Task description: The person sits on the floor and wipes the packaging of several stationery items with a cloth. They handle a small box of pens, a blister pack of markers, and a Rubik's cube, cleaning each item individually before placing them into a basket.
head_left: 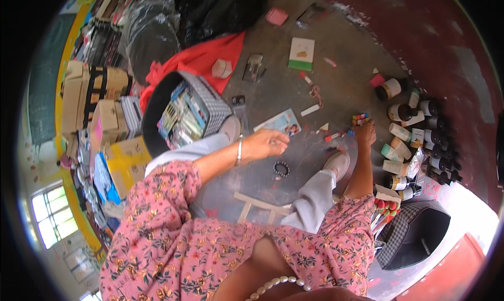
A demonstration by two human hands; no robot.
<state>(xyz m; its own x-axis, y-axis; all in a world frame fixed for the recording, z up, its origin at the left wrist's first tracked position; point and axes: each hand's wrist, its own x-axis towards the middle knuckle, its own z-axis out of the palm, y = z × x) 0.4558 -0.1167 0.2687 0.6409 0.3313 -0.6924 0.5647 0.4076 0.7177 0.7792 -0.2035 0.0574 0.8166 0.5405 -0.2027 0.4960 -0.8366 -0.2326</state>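
Note:
My left hand [265, 145], with a bracelet at the wrist, hovers over the floor with loosely bent fingers and nothing visible in them. Just beyond it lies a flat picture card or booklet [281, 123]. A dark beaded bracelet [281, 168] rests on the floor below that hand. My right hand [366, 135] reaches down at the right, its fingers closed. At its fingertips is a small cluster of coloured marker-like pieces [360, 118]; whether they are gripped is hidden. Beside it lie a red marker [333, 137] and small blue pieces.
Rows of bottles and jars [401, 135] line the right wall. A checked bin [210, 99] full of packets stands at left, near cardboard boxes [125, 164] and a red cloth [197, 56]. Another checked bin [407, 232] lies at right. A white-and-green box [301, 53] sits ahead.

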